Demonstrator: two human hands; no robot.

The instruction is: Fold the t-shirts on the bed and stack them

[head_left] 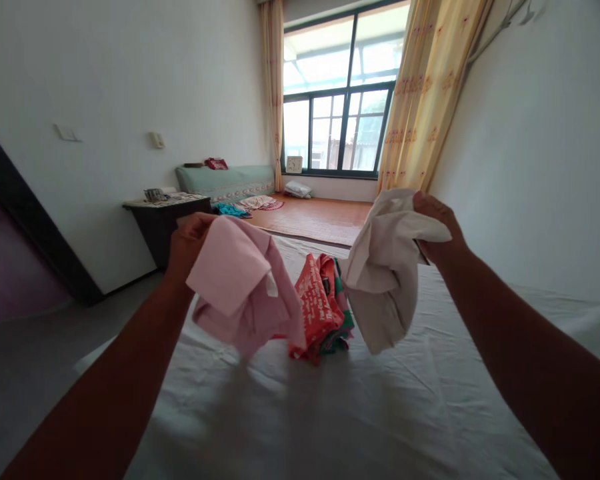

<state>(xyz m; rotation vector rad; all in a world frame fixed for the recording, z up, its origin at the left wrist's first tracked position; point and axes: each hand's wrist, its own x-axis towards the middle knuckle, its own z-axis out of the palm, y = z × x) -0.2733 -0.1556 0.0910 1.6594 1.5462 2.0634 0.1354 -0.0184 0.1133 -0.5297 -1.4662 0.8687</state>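
Note:
My left hand (187, 243) is closed on a pink garment (245, 280), which hangs folded over in the air. On the other side, my right hand (437, 230) grips a beige garment (383, 280) by its upper edge, and its lower part dangles. What kind of garments these are, I cannot tell. Between the two, a red garment with white lettering (317, 300) lies on the bed with a green piece of clothing (340, 337) against it. The hanging cloths partly cover this pile.
A white sheet (300, 420) covers the bed in front of me. Beyond it lies a brown mat (325, 220) with clothes (255, 203) and a green headboard (225, 183). A dark cabinet (165, 223) stands at the left. Curtains (415, 93) flank the window.

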